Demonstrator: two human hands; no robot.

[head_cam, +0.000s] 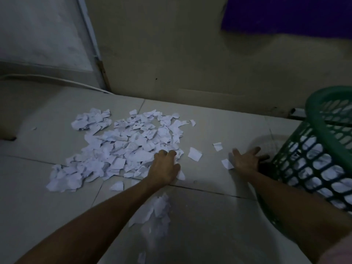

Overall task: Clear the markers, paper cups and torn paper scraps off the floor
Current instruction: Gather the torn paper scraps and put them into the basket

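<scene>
Peering through dim light, we found the green basket (312, 164) cut off at three o'clock. Our left hand (165, 167) curled onto the white torn scraps (122, 145) heaped at ten o'clock; our right hand (245, 159) lay spread, empty.

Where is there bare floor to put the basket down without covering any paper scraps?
Bare tiles lie left of the main scrap pile toward the wall, and near the front between the small heap and the right arm. It is crowded around the left hand; loose scraps dot the strip toward the right hand and green basket.
</scene>
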